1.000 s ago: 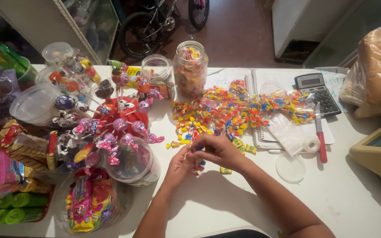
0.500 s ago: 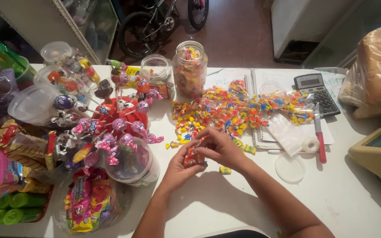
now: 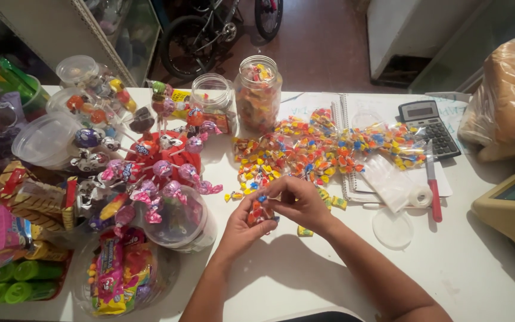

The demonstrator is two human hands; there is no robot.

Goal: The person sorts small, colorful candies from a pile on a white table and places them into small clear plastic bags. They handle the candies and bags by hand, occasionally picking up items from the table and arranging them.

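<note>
Pinching a small clear bag of sweets between them, the left hand and right hand meet low over the white table. Just beyond the hands lies a heap of wrapped sweets; a lollipop stand stands to their left.

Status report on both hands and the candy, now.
Left hand and right hand pinching small candy packet together. Loose candy pile beyond. Nothing blocking.

Glossy plastic candy wrappers, glass jar
</note>
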